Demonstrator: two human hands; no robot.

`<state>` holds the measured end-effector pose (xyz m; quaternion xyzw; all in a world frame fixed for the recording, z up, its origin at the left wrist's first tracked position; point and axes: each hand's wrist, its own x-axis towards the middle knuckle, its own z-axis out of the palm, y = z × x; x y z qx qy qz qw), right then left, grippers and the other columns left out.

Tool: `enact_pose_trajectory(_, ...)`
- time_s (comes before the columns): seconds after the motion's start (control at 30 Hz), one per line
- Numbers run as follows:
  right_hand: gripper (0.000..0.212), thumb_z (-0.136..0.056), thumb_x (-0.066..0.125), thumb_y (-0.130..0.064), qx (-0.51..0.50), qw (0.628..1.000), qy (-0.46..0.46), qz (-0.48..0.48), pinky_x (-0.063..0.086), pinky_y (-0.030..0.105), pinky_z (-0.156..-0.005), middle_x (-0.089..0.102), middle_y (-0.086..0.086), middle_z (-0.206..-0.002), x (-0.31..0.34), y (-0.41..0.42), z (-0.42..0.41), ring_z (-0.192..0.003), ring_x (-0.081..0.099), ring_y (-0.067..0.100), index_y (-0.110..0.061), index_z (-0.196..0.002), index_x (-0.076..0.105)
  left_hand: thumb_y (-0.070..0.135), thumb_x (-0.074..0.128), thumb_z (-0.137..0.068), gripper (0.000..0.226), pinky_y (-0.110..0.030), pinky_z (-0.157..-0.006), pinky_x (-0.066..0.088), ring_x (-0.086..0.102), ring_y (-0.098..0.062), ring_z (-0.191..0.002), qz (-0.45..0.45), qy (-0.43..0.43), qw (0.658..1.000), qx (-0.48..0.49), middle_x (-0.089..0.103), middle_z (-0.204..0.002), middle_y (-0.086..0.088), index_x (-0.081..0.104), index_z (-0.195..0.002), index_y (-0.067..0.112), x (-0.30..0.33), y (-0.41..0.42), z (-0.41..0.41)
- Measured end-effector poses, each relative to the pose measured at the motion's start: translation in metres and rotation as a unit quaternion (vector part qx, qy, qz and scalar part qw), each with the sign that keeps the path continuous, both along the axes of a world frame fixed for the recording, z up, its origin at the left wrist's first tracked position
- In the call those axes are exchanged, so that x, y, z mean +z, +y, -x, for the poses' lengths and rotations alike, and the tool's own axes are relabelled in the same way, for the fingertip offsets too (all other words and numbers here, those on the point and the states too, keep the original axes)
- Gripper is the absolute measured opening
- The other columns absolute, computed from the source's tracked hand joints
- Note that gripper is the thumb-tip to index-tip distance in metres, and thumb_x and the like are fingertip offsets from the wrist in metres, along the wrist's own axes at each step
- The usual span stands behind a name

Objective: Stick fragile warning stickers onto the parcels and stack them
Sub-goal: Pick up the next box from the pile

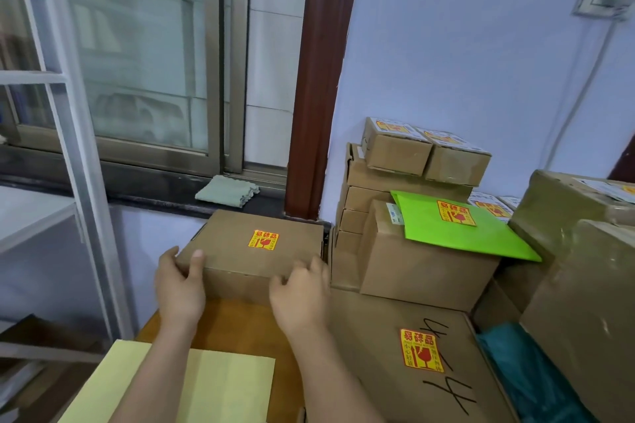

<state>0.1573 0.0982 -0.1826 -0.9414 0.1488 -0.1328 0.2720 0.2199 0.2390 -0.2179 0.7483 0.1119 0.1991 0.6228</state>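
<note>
Holding: both hands gripped a stickered box (252, 252) at its near corners, steadying it.
Left hand (178, 288): fingers curled round the left corner.
Right hand (300, 295): fingers curled round the right corner.
Position: box sat on the surface (240, 330), just beside the stack (412, 216), likely for tidy stacking.

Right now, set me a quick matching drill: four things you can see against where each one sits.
Things:
1. green envelope
2. folded cloth
3. yellow paper
4. held box

Places:
A. windowsill
B. between both hands
C. table, under the forearms
D. on the box stack

Pairs: 1-D, 2-A, 3-C, 4-B. The left hand and right hand grip the held box.
</note>
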Motion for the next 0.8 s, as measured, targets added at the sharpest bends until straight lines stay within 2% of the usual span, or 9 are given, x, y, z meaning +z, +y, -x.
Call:
enact_pose_trajectory(0.1,0.034,-0.094,0.043,-0.029,0.012,0.999,-0.025,0.037,0.026,0.036,-0.110,0.043,0.001,-0.131,0.003,0.002,0.003,-0.127,0.033,0.021,-0.015,-0.121,0.059,0.033,0.058,-0.091,0.055,-0.054,-0.103,0.032,0.025,-0.037,-0.132,-0.143,-0.024,0.987,0.069,0.035,-0.142,-0.020,0.040,-0.138,0.009,0.002,-0.004,0.005)
enact_pose_trajectory(0.27,0.029,-0.095,0.043,-0.028,0.049,0.996,-0.049,0.055,0.033,0.033,-0.100,0.054,0.000,-0.115,0.004,0.005,0.007,-0.114,0.041,0.020,-0.017,-0.109,0.066,0.030,0.066,-0.086,0.039,-0.051,-0.090,0.037,0.041,-0.042,-0.109,-0.281,-0.036,0.954,0.099,0.047,-0.113,-0.024,0.058,-0.108,0.000,-0.003,-0.016,0.013)
enact_pose_trajectory(0.37,0.030,-0.094,0.043,-0.027,0.059,0.996,-0.045,0.052,0.037,0.034,-0.096,0.055,0.002,-0.113,0.003,0.005,0.008,-0.113,0.042,0.021,-0.014,-0.108,0.066,0.030,0.064,-0.087,0.030,-0.045,-0.085,0.042,0.045,-0.036,-0.107,-0.257,-0.043,0.964,0.051,0.046,-0.110,-0.017,0.063,-0.099,0.002,-0.006,-0.019,0.014)
enact_pose_trajectory(0.43,0.032,-0.093,0.042,-0.028,0.057,0.996,-0.035,0.061,0.035,0.035,-0.097,0.054,0.003,-0.116,0.003,0.005,0.008,-0.115,0.041,0.023,-0.014,-0.110,0.066,0.030,0.065,-0.087,0.029,-0.043,-0.090,0.041,0.043,-0.034,-0.111,-0.235,-0.060,0.970,0.013,0.045,-0.114,-0.015,0.065,-0.100,0.004,-0.008,-0.020,0.012)
enact_pose_trajectory(0.57,0.035,-0.093,0.041,-0.028,0.042,0.996,-0.018,0.072,0.033,0.038,-0.101,0.051,0.004,-0.124,0.004,0.004,0.007,-0.120,0.038,0.024,-0.013,-0.116,0.064,0.031,0.068,-0.085,0.031,-0.043,-0.094,0.041,0.045,-0.033,-0.111,-0.250,-0.088,0.964,-0.035,0.047,-0.114,-0.014,0.067,-0.101,0.004,-0.012,-0.020,0.009)
enact_pose_trajectory(0.8,0.034,-0.093,0.043,-0.026,0.039,0.997,-0.019,0.066,0.035,0.038,-0.101,0.051,0.004,-0.124,0.004,0.005,0.009,-0.120,0.038,0.024,-0.010,-0.115,0.064,0.036,0.071,-0.081,0.041,-0.047,-0.095,0.045,0.050,-0.032,-0.107,-0.226,-0.084,0.968,-0.066,0.045,-0.112,-0.009,0.067,-0.105,0.003,-0.016,-0.016,0.006)
